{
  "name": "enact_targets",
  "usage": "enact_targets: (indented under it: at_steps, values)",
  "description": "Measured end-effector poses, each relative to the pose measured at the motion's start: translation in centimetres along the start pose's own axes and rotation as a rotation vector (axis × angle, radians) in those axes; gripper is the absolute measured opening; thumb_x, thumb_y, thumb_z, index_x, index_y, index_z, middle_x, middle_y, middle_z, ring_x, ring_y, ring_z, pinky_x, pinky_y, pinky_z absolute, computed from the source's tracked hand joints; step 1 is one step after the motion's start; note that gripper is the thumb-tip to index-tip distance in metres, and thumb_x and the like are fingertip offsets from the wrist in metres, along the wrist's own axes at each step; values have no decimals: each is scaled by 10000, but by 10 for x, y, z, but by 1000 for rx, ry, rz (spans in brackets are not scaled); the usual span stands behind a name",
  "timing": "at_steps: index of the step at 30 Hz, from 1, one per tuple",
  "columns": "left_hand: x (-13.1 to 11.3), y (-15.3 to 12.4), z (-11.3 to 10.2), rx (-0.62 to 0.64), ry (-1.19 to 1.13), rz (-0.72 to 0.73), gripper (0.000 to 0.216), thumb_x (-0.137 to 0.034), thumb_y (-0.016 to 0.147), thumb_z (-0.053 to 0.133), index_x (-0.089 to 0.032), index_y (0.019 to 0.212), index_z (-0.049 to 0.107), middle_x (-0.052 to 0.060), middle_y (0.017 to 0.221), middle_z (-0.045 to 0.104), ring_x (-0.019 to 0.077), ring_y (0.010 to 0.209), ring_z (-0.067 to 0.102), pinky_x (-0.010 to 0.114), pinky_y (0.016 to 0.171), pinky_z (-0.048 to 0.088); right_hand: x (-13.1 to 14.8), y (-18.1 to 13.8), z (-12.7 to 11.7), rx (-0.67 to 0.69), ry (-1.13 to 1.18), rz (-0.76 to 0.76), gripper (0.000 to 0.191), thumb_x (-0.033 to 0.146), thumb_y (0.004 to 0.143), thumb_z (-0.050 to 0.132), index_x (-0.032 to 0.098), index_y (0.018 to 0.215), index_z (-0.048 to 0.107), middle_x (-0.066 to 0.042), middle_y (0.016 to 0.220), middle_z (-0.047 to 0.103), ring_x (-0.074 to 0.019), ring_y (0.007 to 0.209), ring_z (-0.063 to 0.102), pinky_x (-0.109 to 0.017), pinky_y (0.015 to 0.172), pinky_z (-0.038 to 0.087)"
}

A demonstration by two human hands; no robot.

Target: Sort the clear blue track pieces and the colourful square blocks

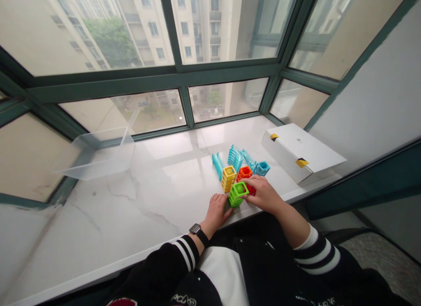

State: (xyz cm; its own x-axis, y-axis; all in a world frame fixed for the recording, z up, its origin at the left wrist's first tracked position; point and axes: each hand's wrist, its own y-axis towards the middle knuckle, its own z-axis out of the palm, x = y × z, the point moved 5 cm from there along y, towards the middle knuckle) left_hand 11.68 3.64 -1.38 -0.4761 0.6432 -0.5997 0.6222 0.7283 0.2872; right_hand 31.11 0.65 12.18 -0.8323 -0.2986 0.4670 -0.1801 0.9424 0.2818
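Near the front edge of the white sill, a green lattice toy block piece (pixel 236 198) stands upright with a green ball showing in its top. My right hand (pixel 262 194) grips it from the right, fingers at its upper rim. My left hand (pixel 217 211) rests on the surface at its left, fingers stretched, the thumb close to its base. Just behind stands a yellow block piece (pixel 228 181) with a yellow ball in it. An orange-red block piece (pixel 244 172) is beside that, and a red piece (pixel 251 190) is partly hidden by my right hand.
Behind these lie a blue block (pixel 262 168), a straight blue track piece (pixel 217 165) and a curved blue track piece (pixel 235 157). A white box (pixel 302 150) sits at the right, a clear plastic bin (pixel 112 159) at the far left. Green-framed windows (pixel 148 80) border the sill.
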Motion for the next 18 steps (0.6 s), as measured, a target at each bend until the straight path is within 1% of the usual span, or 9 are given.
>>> enact_targets:
  at_steps: [6,12,18]
  values:
    - [2,0,1,8,23,-8,446,-312,875,735,-209,1290,606,106,1176,699,306,1113,614,506,1048,485,4,2,-1,-3,4,11,412,320,830,850,228,1210,718,-97,1143,784,-317,1095,694,-466,975,473]
    - [3,0,3,9,23,-7,413,-324,888,723,-220,1272,612,103,1171,695,303,1108,622,501,1041,492,2,2,2,37,-23,19,418,323,829,858,222,1211,725,-99,1129,782,-313,1073,696,-456,949,470]
    - [-1,2,-1,1,19,-15,425,-310,877,724,-221,1277,613,100,1155,705,300,1093,624,498,1022,499,-2,1,6,54,-16,21,448,333,826,858,209,1232,715,-116,1173,772,-313,1101,685,-462,975,462]
